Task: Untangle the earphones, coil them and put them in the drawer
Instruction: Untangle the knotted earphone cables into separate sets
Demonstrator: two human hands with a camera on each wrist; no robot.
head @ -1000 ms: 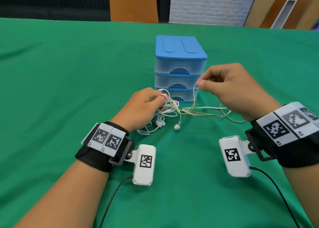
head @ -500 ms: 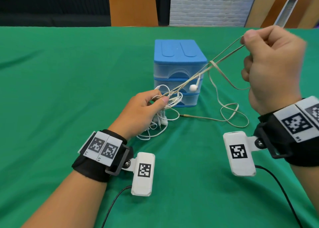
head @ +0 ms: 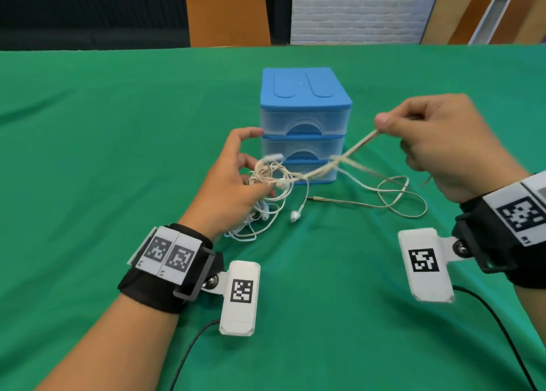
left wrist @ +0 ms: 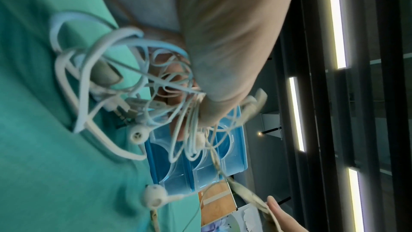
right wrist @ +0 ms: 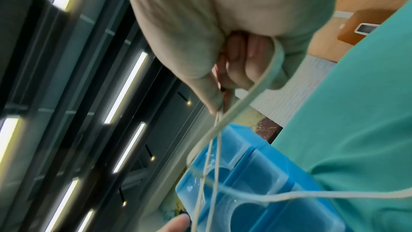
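Note:
A tangle of white earphone cables (head: 270,180) hangs from my left hand (head: 236,180), which grips the knot just in front of the blue three-drawer box (head: 304,95). My right hand (head: 428,136) pinches a beige cable strand (head: 354,151) and holds it taut, up and to the right of the knot. One earbud (head: 295,215) dangles near the cloth, and a jack plug with a loose loop (head: 396,195) lies on the table at the right. In the left wrist view the knot (left wrist: 142,98) fills the middle. In the right wrist view the strand (right wrist: 217,130) leaves my thumb and fingers.
The drawer box (left wrist: 200,161) stands with all three drawers closed on a green tablecloth (head: 88,154). Beyond the table's far edge are orange panels and a white brick wall (head: 354,9).
My right hand has come down and nearer from its high pull, still pinching the strand. The left hand has lifted the knot slightly and loosened its fingers. The freed earbud has dropped toward the cloth.

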